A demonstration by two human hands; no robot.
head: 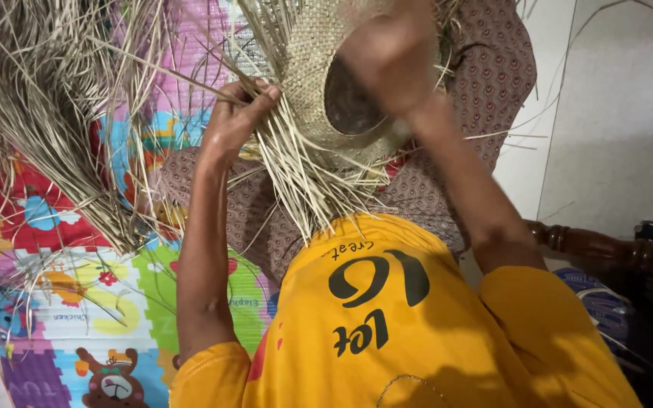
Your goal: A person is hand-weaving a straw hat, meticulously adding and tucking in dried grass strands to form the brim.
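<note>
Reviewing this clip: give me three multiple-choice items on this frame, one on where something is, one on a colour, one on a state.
1. Where does the pile of loose straw strips lie?
A. On the colourful play mat, on the left hand's side
B. On the wooden furniture at the right
C. In a basket

2. What colour is the person's shirt?
A. Blue
B. Yellow-orange
C. White

3. What is the state of the woven straw piece?
A. Finished, with trimmed edges
B. Partly woven, loose strands hanging from its edge
C. Flat and unwoven

Answers: 1 A, the pile rests on the play mat beyond the left hand. 2 B, the shirt is yellow-orange with dark print. 3 B, unwoven strands trail below it while the left hand grips some and the blurred right hand is against it.
</note>
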